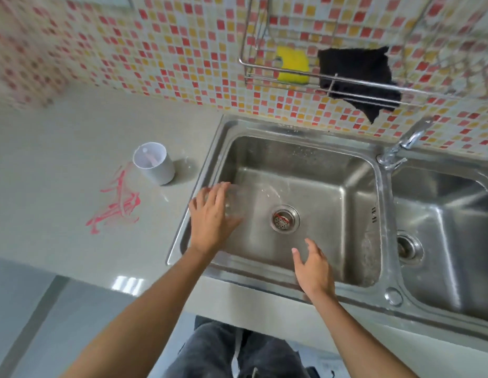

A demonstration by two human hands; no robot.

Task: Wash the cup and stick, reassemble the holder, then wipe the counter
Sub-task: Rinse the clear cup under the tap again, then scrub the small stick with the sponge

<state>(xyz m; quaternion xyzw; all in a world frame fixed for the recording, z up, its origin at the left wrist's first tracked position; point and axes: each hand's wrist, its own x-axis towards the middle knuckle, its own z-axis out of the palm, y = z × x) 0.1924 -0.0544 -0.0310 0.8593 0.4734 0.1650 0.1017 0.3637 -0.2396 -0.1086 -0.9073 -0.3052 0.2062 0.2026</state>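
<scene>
Mosaic tiles (183, 50) in red and yellow are being shown behind a grey counter (60, 148) and a steel double sink (292, 126). Over the sink's left edge the left hand (210, 216) is being held with fingers spread against a clear, blurred cup (236, 205); whether it is being gripped cannot be told. The right hand (315, 268) is being held open above the basin's front, fingers relaxed, nothing in it. A white holder (158, 170) with a pink stick (151, 159) inside is being left upright on the counter, beside red smears (117, 203).
</scene>
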